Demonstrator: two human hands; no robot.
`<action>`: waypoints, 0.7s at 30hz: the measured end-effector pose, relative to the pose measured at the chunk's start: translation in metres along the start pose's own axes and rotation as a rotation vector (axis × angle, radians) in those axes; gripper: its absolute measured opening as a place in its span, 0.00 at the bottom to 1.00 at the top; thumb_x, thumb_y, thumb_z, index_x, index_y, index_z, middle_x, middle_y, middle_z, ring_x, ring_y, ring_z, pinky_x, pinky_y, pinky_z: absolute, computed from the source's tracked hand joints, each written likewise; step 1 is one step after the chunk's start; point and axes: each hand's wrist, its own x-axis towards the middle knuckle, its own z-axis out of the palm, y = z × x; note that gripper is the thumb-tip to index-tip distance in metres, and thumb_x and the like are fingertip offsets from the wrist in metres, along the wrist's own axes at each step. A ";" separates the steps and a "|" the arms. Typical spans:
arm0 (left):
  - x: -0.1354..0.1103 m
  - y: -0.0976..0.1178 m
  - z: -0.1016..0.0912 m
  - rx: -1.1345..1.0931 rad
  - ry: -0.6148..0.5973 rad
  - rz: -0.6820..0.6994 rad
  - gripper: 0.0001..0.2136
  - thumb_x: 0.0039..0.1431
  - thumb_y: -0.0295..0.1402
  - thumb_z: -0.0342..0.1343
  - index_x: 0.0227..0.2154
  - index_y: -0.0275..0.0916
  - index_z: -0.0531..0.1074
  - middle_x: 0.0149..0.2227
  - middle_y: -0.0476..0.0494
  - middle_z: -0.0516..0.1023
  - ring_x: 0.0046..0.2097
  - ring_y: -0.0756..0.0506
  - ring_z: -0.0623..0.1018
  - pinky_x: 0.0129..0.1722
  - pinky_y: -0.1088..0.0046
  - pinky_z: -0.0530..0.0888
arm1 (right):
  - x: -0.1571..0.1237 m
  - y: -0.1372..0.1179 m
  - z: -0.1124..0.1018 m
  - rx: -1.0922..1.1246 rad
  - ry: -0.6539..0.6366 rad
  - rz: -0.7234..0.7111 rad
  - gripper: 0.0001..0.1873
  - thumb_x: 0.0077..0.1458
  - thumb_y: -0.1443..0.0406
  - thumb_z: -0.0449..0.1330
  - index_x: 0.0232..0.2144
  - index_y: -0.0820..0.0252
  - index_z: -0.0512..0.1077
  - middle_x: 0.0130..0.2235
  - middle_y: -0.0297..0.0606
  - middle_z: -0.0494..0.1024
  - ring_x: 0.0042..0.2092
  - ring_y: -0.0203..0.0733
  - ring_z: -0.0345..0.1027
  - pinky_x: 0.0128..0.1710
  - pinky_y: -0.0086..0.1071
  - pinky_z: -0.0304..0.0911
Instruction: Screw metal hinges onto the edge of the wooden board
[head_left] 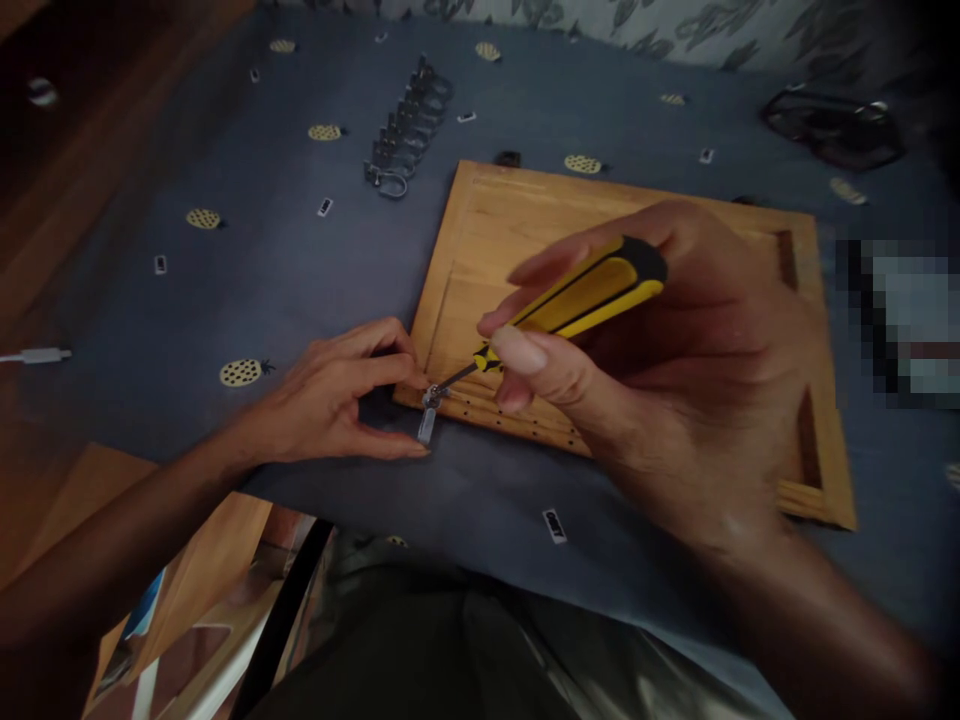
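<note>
My right hand (675, 370) is wrapped round a yellow and black screwdriver (577, 295), whose tip meets a small metal bracket (428, 413) at the near left corner of a wooden board (495, 230). My left hand (337, 395) pinches that bracket between thumb and forefinger, steadying it against the board's edge. A row of small holes runs along the board's near edge.
The board lies on a blue cloth (225, 280) printed with pineapples. A row of metal hooks (409, 130) lies behind it to the left. Dark eyeglasses (832, 125) rest far right. A white cable plug (37, 355) sits at the left edge.
</note>
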 end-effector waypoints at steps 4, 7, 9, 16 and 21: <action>0.000 0.000 -0.001 -0.008 -0.033 -0.022 0.16 0.64 0.43 0.68 0.47 0.38 0.78 0.48 0.40 0.76 0.48 0.40 0.79 0.47 0.62 0.77 | -0.001 0.001 -0.001 0.025 -0.078 0.018 0.07 0.58 0.61 0.74 0.41 0.47 0.83 0.39 0.29 0.84 0.25 0.34 0.76 0.26 0.31 0.77; 0.001 0.000 -0.002 0.000 -0.027 -0.015 0.15 0.64 0.43 0.68 0.46 0.38 0.78 0.46 0.41 0.76 0.47 0.41 0.78 0.45 0.64 0.76 | -0.001 0.001 -0.001 0.043 -0.098 -0.008 0.07 0.55 0.64 0.77 0.34 0.50 0.82 0.31 0.28 0.81 0.23 0.34 0.74 0.22 0.29 0.74; 0.001 0.000 -0.002 0.006 -0.012 -0.005 0.15 0.64 0.44 0.68 0.46 0.39 0.78 0.44 0.43 0.75 0.45 0.42 0.78 0.43 0.66 0.75 | -0.001 0.002 0.000 0.042 -0.084 -0.031 0.10 0.51 0.65 0.79 0.32 0.52 0.80 0.27 0.27 0.78 0.22 0.34 0.73 0.22 0.28 0.72; 0.000 0.001 -0.001 0.011 -0.008 -0.010 0.16 0.66 0.45 0.67 0.46 0.38 0.78 0.45 0.43 0.74 0.45 0.43 0.77 0.42 0.68 0.73 | -0.004 -0.003 0.004 0.022 0.000 -0.013 0.09 0.53 0.61 0.78 0.31 0.51 0.81 0.28 0.28 0.78 0.23 0.34 0.72 0.22 0.30 0.72; -0.001 -0.002 0.000 -0.012 -0.017 -0.034 0.17 0.64 0.47 0.68 0.46 0.40 0.79 0.46 0.43 0.75 0.47 0.42 0.78 0.46 0.65 0.75 | -0.006 -0.007 0.005 0.136 0.069 0.067 0.05 0.57 0.61 0.75 0.30 0.50 0.83 0.32 0.33 0.80 0.26 0.36 0.73 0.24 0.33 0.75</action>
